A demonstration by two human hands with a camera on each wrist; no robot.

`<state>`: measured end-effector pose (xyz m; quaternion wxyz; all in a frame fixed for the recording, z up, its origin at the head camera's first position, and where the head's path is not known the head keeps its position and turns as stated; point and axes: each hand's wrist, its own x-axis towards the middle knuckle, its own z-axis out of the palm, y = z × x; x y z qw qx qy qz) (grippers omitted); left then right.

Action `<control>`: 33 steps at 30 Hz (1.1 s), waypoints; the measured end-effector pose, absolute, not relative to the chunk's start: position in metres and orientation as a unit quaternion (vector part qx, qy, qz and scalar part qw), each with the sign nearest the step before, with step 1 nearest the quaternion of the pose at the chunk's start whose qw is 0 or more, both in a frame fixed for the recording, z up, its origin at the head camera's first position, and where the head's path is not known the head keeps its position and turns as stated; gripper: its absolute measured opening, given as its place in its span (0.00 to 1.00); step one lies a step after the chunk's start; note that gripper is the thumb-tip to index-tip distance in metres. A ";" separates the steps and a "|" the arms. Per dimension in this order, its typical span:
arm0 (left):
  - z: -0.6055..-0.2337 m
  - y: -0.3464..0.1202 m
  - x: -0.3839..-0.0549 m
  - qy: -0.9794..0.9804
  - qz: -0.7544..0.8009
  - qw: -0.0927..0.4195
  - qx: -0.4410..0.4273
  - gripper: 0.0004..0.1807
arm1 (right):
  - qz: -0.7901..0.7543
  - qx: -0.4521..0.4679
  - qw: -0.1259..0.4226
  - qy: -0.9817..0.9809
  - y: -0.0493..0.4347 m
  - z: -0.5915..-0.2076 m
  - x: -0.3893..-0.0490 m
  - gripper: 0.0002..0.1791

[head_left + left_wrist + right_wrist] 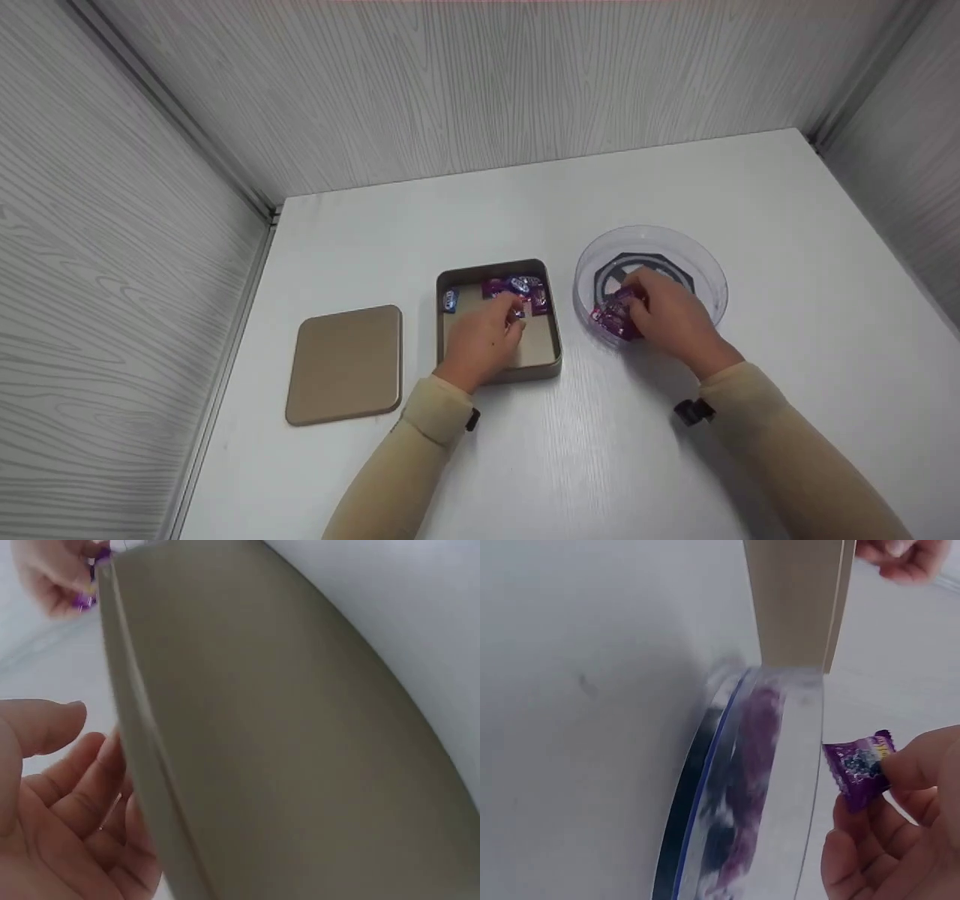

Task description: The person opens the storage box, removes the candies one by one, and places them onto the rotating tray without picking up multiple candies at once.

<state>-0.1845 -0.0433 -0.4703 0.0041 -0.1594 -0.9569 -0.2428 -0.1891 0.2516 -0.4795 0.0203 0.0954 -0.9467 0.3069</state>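
Observation:
A purple-wrapped candy [861, 767] is pinched between the thumb and fingers of my right hand [671, 315], over the near left side of a clear round bowl [712, 262]. More purple wrappers [613, 319] show in that bowl beneath the hand. My left hand [484, 341] hangs over an open brown tin [536, 364], its fingers loosely bent, thumb apart from them in the left wrist view; nothing shows in its grasp, though the tin's wall hides some fingertips. Wrapped candies [538, 292] lie in the tin's far right corner, and one blue-wrapped candy [450, 301] lies at its far left.
A brown square lid [346, 366] lies flat on the white table [570, 457], left of the tin. A dark octagonal pattern [660, 262] shows at the bowl's bottom. Grey wood-grain panels [510, 82] stand behind the table and on both sides.

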 end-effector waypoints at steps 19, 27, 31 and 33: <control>-0.496 -0.042 -0.205 -0.974 -0.098 -0.018 -0.202 0.17 | 0.247 0.097 0.046 -0.963 0.257 -0.484 -0.189 0.15; -0.496 -0.034 -0.205 -0.980 -0.089 -0.030 -0.178 0.13 | 0.270 0.092 0.050 -0.957 0.252 -0.476 -0.184 0.16; -0.498 -0.032 -0.204 -0.981 -0.063 -0.015 -0.180 0.07 | 0.274 0.096 0.049 -0.956 0.247 -0.475 -0.179 0.16; -0.500 -0.032 -0.203 -0.984 -0.050 -0.014 -0.172 0.05 | 0.278 0.099 0.050 -0.954 0.245 -0.475 -0.177 0.16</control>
